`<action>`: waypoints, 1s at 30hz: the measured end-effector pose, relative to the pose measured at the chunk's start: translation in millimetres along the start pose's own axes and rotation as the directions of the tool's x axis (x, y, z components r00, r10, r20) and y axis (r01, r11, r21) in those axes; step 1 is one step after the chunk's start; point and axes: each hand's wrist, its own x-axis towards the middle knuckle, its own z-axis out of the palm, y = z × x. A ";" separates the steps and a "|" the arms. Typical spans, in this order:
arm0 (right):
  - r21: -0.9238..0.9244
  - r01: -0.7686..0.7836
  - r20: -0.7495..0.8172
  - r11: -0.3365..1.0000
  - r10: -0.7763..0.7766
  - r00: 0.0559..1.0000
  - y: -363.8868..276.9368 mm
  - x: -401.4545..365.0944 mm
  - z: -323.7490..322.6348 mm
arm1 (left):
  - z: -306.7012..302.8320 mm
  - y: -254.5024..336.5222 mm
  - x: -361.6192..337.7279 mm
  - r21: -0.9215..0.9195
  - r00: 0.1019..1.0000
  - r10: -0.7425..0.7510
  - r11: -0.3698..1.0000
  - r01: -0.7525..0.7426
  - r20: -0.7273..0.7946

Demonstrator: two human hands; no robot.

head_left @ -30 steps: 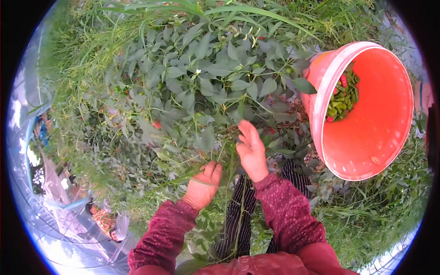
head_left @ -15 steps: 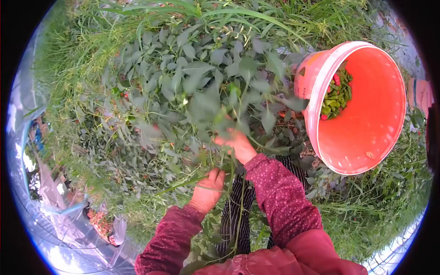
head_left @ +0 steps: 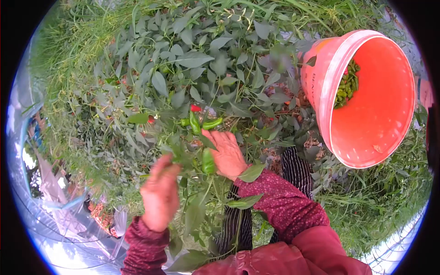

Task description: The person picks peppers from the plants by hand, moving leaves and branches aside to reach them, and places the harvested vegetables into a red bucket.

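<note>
HANDS | Your right hand [head_left: 228,155] sits at frame centre, fingers [head_left: 219,137] released and spread among the pepper plant [head_left: 192,59] stems | green peppers [head_left: 201,123] hang just above those fingers | your left hand [head_left: 160,192], lower left of centre, is motion-blurred; its grip cannot be told | orange bucket [head_left: 387,114], upper right, holds picked peppers [head_left: 347,86].

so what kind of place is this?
Outdoors, probably a chilli plot on a farm or in a garden: leafy pepper plants bearing green peppers, long grass around them, and an orange bucket holding picked peppers.
</note>
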 end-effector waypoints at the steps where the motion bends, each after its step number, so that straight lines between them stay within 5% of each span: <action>1: 0.005 -0.002 0.001 1.000 0.002 1.000 0.1 -0.7 1.6 | -10.0 5.3 15.2 -0.041 0.998 -0.020 0.999 0.018 -0.060; 4: -0.022 -0.002 0.010 1.000 0.003 1.000 -0.7 -0.4 5.8 | -14.7 26.0 52.3 -0.147 0.989 -0.070 0.988 0.052 -0.127; 6: 0.011 -0.008 -0.002 1.000 0.008 1.000 -0.9 -2.0 6.7 | 0.0 33.8 69.7 0.023 0.985 0.132 0.991 -0.135 0.112; 8: 0.006 -0.027 -0.013 1.000 0.027 1.000 -2.2 -2.1 7.3 | 33.0 14.6 76.0 0.251 0.929 0.137 0.940 -0.232 0.344; 13: 0.000 -0.066 0.019 0.998 0.066 0.998 -5.4 2.0 3.4 | 72.8 -27.3 70.7 0.554 0.890 0.116 0.745 -0.371 0.441; 17: 0.039 -0.081 -0.049 0.996 0.083 0.995 -2.9 4.2 10.3 | 66.8 -23.0 66.5 0.522 0.896 0.237 0.745 -0.415 0.375; 20: 0.109 -0.136 0.025 0.985 0.134 0.991 -4.7 6.6 2.0 | 66.5 -12.4 42.5 0.524 0.893 0.053 0.794 -0.309 0.446; 24: 0.130 -0.111 0.018 0.985 0.109 0.994 -5.3 4.9 0.1 | 64.7 1.5 30.8 0.416 0.903 -0.004 0.889 -0.194 0.429; 28: 0.037 -0.009 0.032 0.999 0.008 0.999 1.7 -0.7 13.8 | 39.0 10.7 26.4 0.130 0.783 -0.076 0.992 -0.007 0.618; 30: 0.010 -0.018 -0.005 1.000 0.018 1.000 -5.4 -1.6 12.5 | 28.5 3.5 21.6 0.150 0.772 -0.105 0.989 0.013 0.627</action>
